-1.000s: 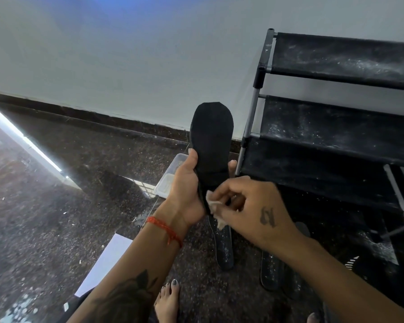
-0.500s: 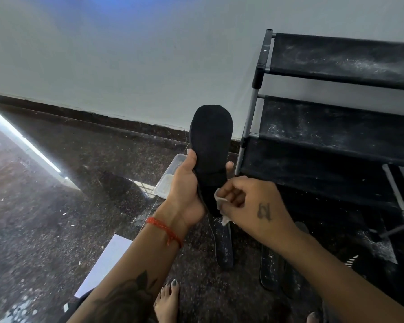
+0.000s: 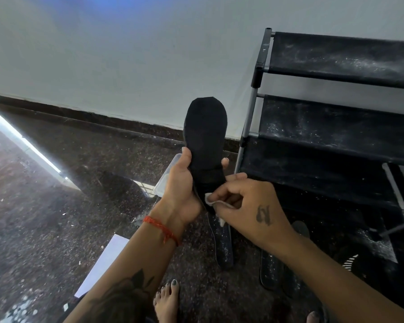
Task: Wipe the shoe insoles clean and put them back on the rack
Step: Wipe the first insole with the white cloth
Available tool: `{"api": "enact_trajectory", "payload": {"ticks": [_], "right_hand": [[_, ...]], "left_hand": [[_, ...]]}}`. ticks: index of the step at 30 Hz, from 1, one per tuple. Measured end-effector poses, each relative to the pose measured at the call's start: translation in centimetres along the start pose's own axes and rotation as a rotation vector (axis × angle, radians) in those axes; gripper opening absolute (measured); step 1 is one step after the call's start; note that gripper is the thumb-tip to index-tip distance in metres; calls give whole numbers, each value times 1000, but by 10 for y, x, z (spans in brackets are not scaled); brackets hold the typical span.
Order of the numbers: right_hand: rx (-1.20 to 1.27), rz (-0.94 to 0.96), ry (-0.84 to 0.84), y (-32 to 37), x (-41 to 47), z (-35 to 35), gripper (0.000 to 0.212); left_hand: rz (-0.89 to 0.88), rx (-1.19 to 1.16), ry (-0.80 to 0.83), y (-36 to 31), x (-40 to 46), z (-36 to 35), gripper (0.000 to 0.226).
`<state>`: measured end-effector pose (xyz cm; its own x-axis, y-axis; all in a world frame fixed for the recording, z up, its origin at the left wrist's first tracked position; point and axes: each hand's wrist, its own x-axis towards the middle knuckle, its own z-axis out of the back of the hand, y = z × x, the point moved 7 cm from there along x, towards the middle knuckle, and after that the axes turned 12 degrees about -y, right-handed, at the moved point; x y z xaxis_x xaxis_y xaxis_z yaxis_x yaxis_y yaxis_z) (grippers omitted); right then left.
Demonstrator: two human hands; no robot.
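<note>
My left hand (image 3: 181, 185) grips a black insole (image 3: 205, 134) by its heel end and holds it upright, toe pointing up, in front of the wall. My right hand (image 3: 245, 203) pinches a small white wipe (image 3: 211, 200) against the lower part of that insole. On the floor below lie more insoles dusted with white specks: one (image 3: 223, 243) under my hands, another (image 3: 269, 269) to its right. The black shoe rack (image 3: 336, 127) with dusty fabric shelves stands to the right.
A clear plastic container (image 3: 167, 177) sits on the dark speckled floor behind my left hand. A white sheet of paper (image 3: 103, 262) lies at lower left. My bare feet (image 3: 166, 299) are at the bottom. A dark skirting runs along the white wall.
My right hand with the wipe has shifted slightly along the insole's heel end; the insole stays upright in my left hand.
</note>
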<state>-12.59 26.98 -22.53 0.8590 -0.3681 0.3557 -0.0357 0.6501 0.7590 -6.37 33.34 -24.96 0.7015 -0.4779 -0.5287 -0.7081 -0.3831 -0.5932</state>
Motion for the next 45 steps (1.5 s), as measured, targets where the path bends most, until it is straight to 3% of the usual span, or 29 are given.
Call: {"api": "enact_trajectory", "payload": {"ticks": [2, 5, 9, 12, 16, 20, 23, 26, 28, 32, 33, 34, 37, 39, 42, 45], "right_hand": [[133, -47, 54, 7, -1, -3, 11], [114, -50, 151, 5, 1, 0, 7], [-156, 9, 10, -9, 10, 16, 5], [-48, -29, 5, -4, 5, 9, 9], [246, -156, 104, 10, 0, -3, 11], [171, -167, 369, 6, -4, -7, 5], [23, -130, 185, -4, 5, 7, 7], [96, -104, -12, -3, 11, 17, 12], [171, -76, 63, 3, 7, 6, 10], [225, -61, 452, 12, -7, -13, 6], [208, -55, 467, 11, -6, -9, 5], [192, -51, 389, 7, 1, -1, 5], [146, -47, -56, -6, 21, 33, 4], [106, 1, -139, -7, 25, 36, 7], [-6, -21, 19, -15, 20, 17, 9], [48, -280, 314, -27, 12, 8, 6]], "left_hand": [[17, 17, 0, 3, 0, 1, 63], [28, -4, 0, 4, 2, 2, 63], [6, 16, -8, 2, 5, 4, 62], [12, 14, -30, 4, 7, 5, 63], [32, 3, -27, 8, 9, 5, 63], [24, 45, 3, 5, 7, 3, 67], [-4, 54, -24, 2, 8, 6, 66], [-12, 81, -36, 3, 11, 9, 66], [-9, 87, -52, 4, 13, 12, 67], [5, 94, -45, 5, 14, 12, 69], [-10, 93, -43, 3, 15, 12, 69], [-24, 97, -43, 2, 15, 13, 69], [-51, 139, -37, 1, 18, 14, 67], [-64, 161, -42, 2, 19, 15, 65], [-57, 147, -34, 3, 19, 14, 64], [-58, 102, -44, 0, 22, 17, 65]]}}
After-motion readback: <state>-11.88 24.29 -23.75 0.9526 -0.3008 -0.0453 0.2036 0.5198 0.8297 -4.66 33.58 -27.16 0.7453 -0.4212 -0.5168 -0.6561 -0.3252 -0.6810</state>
